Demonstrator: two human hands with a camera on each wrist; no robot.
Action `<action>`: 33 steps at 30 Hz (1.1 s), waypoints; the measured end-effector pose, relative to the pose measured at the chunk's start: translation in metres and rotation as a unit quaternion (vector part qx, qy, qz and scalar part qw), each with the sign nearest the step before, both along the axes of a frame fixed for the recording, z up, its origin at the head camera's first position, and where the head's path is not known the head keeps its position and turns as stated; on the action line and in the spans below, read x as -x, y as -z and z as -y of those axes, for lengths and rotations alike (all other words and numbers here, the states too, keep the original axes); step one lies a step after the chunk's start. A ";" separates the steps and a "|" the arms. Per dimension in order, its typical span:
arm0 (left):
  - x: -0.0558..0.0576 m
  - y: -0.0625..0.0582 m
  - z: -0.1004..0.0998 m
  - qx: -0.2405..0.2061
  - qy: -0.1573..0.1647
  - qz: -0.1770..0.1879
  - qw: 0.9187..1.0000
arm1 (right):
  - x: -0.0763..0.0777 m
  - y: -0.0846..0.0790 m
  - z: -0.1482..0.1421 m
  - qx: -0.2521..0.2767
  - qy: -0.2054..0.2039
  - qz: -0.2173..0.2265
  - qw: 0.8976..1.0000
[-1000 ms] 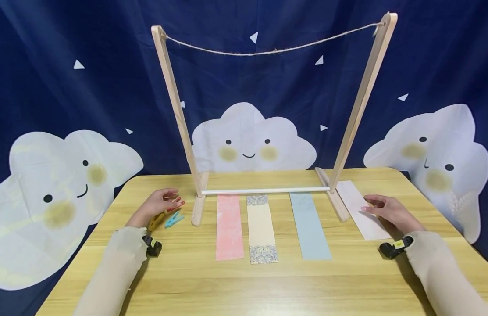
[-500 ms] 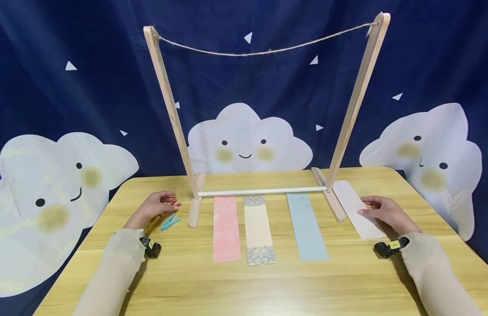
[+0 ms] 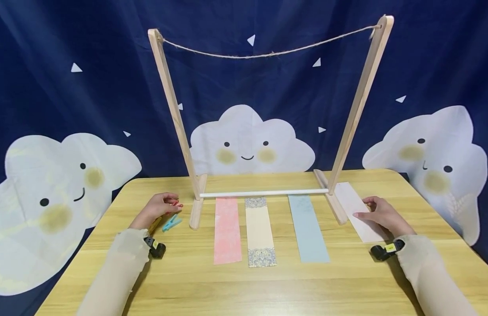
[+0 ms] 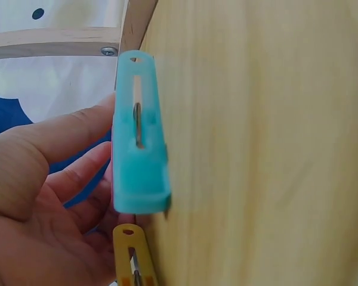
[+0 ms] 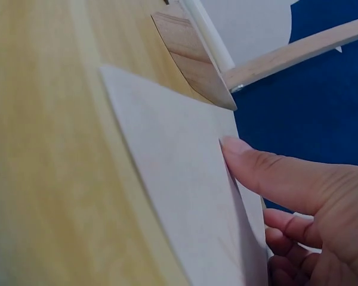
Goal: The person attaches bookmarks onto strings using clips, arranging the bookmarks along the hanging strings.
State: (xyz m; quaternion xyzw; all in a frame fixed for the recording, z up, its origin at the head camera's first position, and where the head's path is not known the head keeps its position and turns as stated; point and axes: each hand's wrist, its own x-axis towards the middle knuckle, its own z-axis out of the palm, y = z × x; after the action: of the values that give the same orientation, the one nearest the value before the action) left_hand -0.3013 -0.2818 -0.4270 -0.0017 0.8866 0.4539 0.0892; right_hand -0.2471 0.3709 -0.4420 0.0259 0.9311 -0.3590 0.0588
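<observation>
My left hand (image 3: pixel 158 208) is at the table's left side, its thumb and fingers pinching a red clothespin (image 3: pixel 179 205). Just in front of it lies a light blue clothespin (image 4: pixel 140 137), and a yellow clothespin (image 4: pixel 131 253) sits close to the palm. At the right, my right hand (image 3: pixel 386 214) holds the long edge of a pale pinkish-white paper strip (image 5: pixel 173 167). The thumb (image 5: pixel 241 156) lies on the strip's upper face, while the other fingers curl at its outer edge. The strip lies beside the right foot of a wooden stand.
The wooden stand (image 3: pixel 358 109) has a sagging twine (image 3: pixel 247 57) strung across its top and a white rod (image 3: pixel 263 192) low down. Before it lie a pink strip (image 3: pixel 228 230), a cream strip with blue patterned ends (image 3: pixel 260 232) and a grey-blue strip (image 3: pixel 308 228). A dark blue curtain hangs behind.
My right thumb has slid left, farther over the pale strip. My left hand stays about where it was with the red clothespin. The view shifts slightly.
</observation>
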 end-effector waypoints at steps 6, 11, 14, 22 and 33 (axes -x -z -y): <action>0.001 0.002 -0.001 -0.009 -0.010 0.003 1.000 | -0.002 0.000 0.001 0.004 0.020 0.010 1.000; 0.002 0.004 -0.004 -0.007 -0.021 0.002 1.000 | -0.004 0.000 0.002 0.003 0.034 0.004 0.999; 0.002 0.004 -0.004 -0.002 -0.018 0.002 1.000 | -0.006 0.000 0.002 -0.002 0.042 -0.004 0.999; 0.005 0.005 -0.007 0.039 -0.028 -0.022 0.999 | -0.005 -0.003 -0.001 -0.003 0.061 -0.009 0.998; 0.003 -0.002 -0.014 0.086 -0.041 -0.023 0.995 | 0.000 -0.004 -0.008 0.041 0.081 0.002 0.996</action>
State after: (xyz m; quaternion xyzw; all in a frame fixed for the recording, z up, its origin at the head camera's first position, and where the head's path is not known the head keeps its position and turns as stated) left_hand -0.3039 -0.2676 -0.4250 -0.0350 0.9233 0.3794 0.0493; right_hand -0.2466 0.3788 -0.4384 0.0993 0.9103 -0.4005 0.0326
